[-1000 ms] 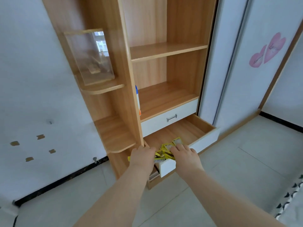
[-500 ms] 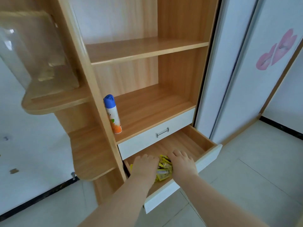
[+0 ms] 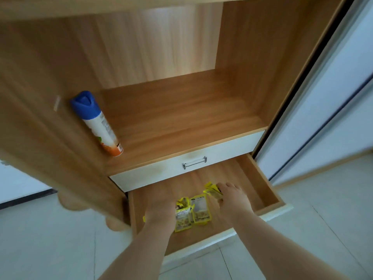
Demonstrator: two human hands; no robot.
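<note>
- Handling yellow sachets (image 3: 198, 211), loose in a small heap on the wooden floor of the pulled-out bottom drawer (image 3: 268, 196), toward its front-left part. A couple lying flat and face up, handy for reading the labels or gathering one by one.
- Pinching one crumpled sachet (image 3: 211, 191) with the right hand (image 3: 235, 202), fingers and thumb curled round it. Held just right of the heap and slightly behind it, likely to separate it from the rest.
- Covering the left end of the heap with the left hand (image 3: 159, 211), back of the hand up, fingers bent down out of sight. Cannot tell whether gripping sachets or merely pressing on them, with a yellow corner showing at the wrist side. Seemingly pinning the pile to stop it sliding.
- Reaching in from above and in front, both forearms crossing the drawer's white front edge; drawer pulled out to give that access.
- Directly above, a closed upper drawer (image 3: 226, 150) with white front and metal handle (image 3: 194, 162), untouched.
- On the shelf (image 3: 181, 118) over that, a blue-capped spray can (image 3: 99, 122), upright by the left wall, well apart from both hands and out of their way.
- To the right, a white sliding door (image 3: 323, 102); below, pale floor tiles (image 3: 323, 235).
</note>
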